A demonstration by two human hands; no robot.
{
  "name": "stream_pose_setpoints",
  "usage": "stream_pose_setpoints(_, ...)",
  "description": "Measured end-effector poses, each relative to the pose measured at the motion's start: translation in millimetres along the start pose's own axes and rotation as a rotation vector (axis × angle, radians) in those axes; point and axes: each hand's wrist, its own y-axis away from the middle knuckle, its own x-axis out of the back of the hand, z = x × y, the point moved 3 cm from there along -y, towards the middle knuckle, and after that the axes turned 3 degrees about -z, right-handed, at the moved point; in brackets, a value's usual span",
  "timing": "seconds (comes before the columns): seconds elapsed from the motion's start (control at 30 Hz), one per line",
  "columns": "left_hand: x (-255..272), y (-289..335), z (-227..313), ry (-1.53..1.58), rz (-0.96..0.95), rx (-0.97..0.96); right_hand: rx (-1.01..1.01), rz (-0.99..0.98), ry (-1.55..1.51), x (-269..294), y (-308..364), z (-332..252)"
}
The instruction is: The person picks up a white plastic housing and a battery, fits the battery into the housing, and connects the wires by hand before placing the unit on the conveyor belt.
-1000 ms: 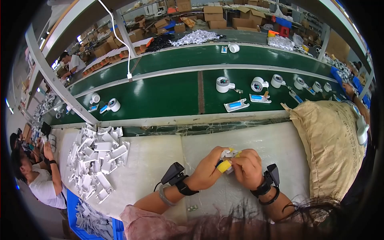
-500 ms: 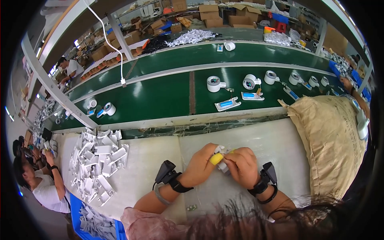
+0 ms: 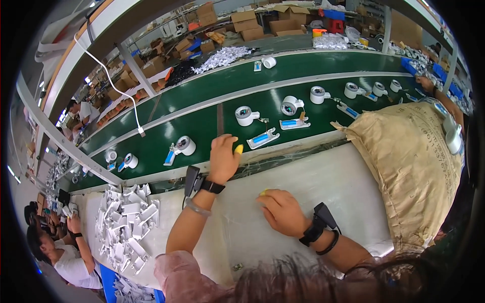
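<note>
My left hand (image 3: 225,159) reaches over the near edge of the green conveyor belt, its fingers apart and holding nothing, a yellow finger cot on the thumb. Just left of it on the belt lies a white round device (image 3: 186,145) with a dark face, joined to an open white handle with a blue battery (image 3: 170,157). Above the pale work table (image 3: 303,177) hovers my right hand (image 3: 284,212), loosely bent with the thumb apart; nothing shows in it, and yellow covers a fingertip. A small green circuit board (image 3: 237,266) lies near the table's front edge.
Several more round devices (image 3: 246,116) with open handles line the conveyor belt (image 3: 166,129). White plastic shells (image 3: 129,222) are heaped at left, above a blue bin (image 3: 108,283). A large tan sack (image 3: 404,166) stands at right. A white cable (image 3: 108,70) hangs down. Co-workers sit at left.
My hands have parted; the whitish part they held together is gone from them. My left hand has moved forward to the belt, where another round device now lies. The view has shifted.
</note>
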Motion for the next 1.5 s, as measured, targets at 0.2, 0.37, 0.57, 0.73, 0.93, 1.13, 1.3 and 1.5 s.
stream_pose_setpoints(0.2, -86, -60, 5, -0.194, -0.374, 0.275, -0.037, -0.029, -0.031, 4, 1, 9)
stream_pose_setpoints(0.37, -99, -82, 15, -0.022, -0.371, 0.331, -0.047, -0.037, -0.017, 1, 4, 15)
stream_pose_setpoints(0.57, -74, -59, 8, 0.64, -0.549, 0.434, -0.153, 0.083, -0.121, 13, 0, 15)
stream_pose_setpoints(0.73, 2, 7, 48, 1.049, -0.927, 0.263, -0.231, 0.275, -0.006, 30, -7, 23)
stream_pose_setpoints(0.93, 52, 73, 80, 0.709, -1.228, 0.017, 0.055, -0.041, 0.192, 22, -7, 19)
stream_pose_setpoints(1.13, 59, 90, 88, -0.058, -1.079, 0.064, 0.162, -0.13, 0.294, 18, -6, 12)
stream_pose_setpoints(1.3, 49, 82, 87, 0.069, -0.398, 0.124, 0.109, -0.151, 0.204, 25, -4, 9)
stream_pose_setpoints(1.5, 33, 83, 71, 0.838, -0.398, 0.306, 0.171, -0.127, 0.114, 20, -8, 5)
